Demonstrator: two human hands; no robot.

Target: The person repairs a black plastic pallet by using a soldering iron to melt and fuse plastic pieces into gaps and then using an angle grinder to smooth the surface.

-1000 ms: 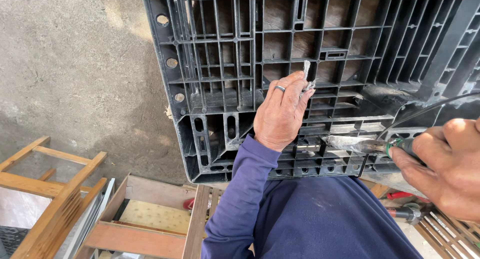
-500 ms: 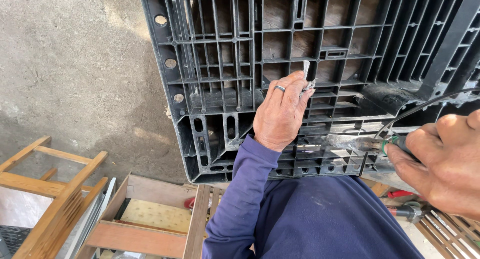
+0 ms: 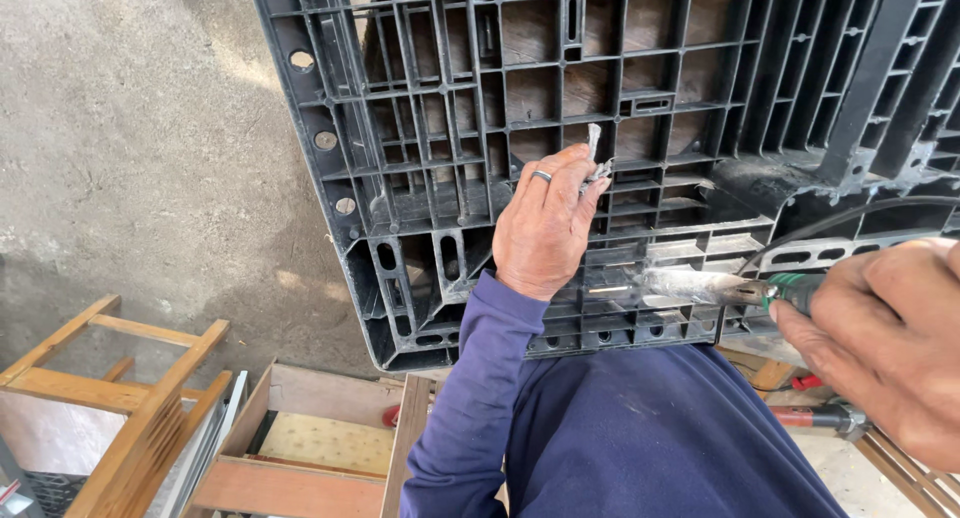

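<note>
Right hand (image 3: 885, 343) grips a green-handled soldering iron (image 3: 715, 288) lying sideways across the black pallet (image 3: 440, 128), tip pointing toward the left hand (image 3: 545, 228) pinching a grey strip (image 3: 593, 153) just above it.

Rough grey concrete floor (image 3: 130, 158) left of the hand, sunlit patches, wooden stool frame (image 3: 110, 378) and wooden crate (image 3: 300, 448) lower left
</note>
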